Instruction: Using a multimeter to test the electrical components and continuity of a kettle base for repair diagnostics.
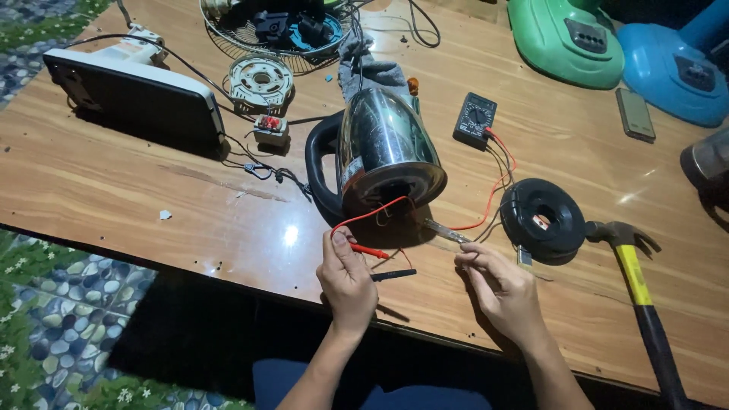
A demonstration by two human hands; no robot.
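Head view: the left hand (348,275) pinches the red probe (367,250) just below the steel kettle (383,152), which lies on its side on the wooden table (137,197). The right hand (501,285) grips a screwdriver (444,231) pointing at the kettle's base, with the black probe (395,275) lying between the hands.

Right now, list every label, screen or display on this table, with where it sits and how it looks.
Multimeter: right of the kettle, small black box, round dial.
Kettle label: pale sticker low on the steel body.
Phone: far right, flat grey slab, screen dark.
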